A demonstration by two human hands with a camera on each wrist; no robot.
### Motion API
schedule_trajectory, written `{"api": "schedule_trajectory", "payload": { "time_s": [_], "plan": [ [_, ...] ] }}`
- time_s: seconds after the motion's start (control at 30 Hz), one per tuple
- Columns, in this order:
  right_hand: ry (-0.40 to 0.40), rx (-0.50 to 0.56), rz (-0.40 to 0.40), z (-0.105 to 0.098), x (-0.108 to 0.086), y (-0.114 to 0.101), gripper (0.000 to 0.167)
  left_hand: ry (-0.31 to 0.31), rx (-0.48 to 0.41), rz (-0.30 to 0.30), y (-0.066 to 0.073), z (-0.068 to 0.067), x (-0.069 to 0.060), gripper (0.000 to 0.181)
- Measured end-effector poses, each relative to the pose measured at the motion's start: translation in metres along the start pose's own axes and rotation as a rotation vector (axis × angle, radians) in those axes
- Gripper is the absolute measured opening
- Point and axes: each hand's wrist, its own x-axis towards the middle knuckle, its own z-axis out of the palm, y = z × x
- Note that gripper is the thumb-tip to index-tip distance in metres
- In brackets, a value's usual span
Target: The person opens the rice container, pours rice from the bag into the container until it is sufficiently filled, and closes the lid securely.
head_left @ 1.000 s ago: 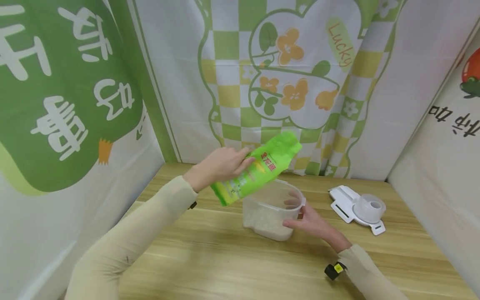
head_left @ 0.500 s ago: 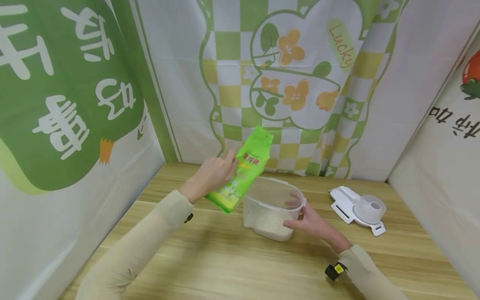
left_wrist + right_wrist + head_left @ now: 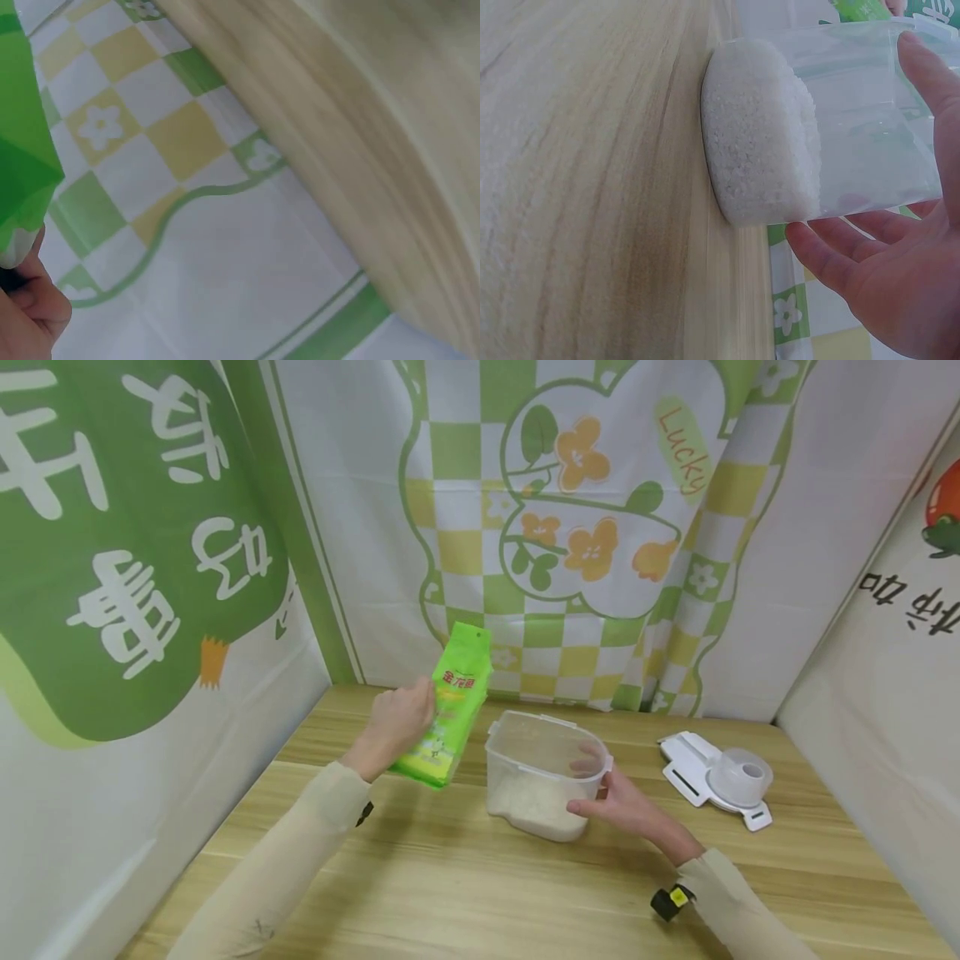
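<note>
My left hand (image 3: 400, 723) grips a bright green rice bag (image 3: 454, 710) with red lettering, held upright and slightly tilted just left of the container. In the left wrist view, part of the bag (image 3: 24, 142) and the left hand (image 3: 34, 319) show at the left edge. A clear plastic container (image 3: 534, 768) without its lid stands on the table. White rice (image 3: 757, 135) fills its lower part. Around the container's right end, my right hand (image 3: 622, 810) holds on, thumb on the near side and fingers on the far side.
On the wooden table (image 3: 450, 885), a white lid (image 3: 693, 768) with a clear round cup (image 3: 741, 777) lies right of the container. Printed curtains (image 3: 360, 527) hang behind the table and at both sides.
The green bag has moved left, away from above the container, and turned from slanting to nearly upright in my left hand. My right hand and the container have stayed in place.
</note>
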Motion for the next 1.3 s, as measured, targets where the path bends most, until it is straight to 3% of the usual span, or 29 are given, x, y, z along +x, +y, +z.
{"api": "schedule_trajectory", "payload": {
  "time_s": [0.23, 0.43, 0.8, 1.3],
  "plan": [
    [-0.003, 0.006, 0.016, 0.0, 0.0, -0.001, 0.091, -0.03, 0.063, -0.063, -0.017, 0.011, -0.012, 0.03],
    [-0.015, 0.001, 0.015, 0.001, 0.001, -0.001, 0.091, -0.121, 0.087, -0.152, -0.031, 0.021, -0.02, 0.033],
    [-0.016, 0.005, 0.015, 0.0, 0.0, -0.002, 0.09, -0.287, -0.124, -0.306, -0.051, 0.032, -0.032, 0.031],
    [-0.014, 0.008, 0.019, -0.001, 0.0, -0.001, 0.09, -0.475, -0.173, -0.455, -0.064, 0.035, -0.044, 0.03]
  ]
}}
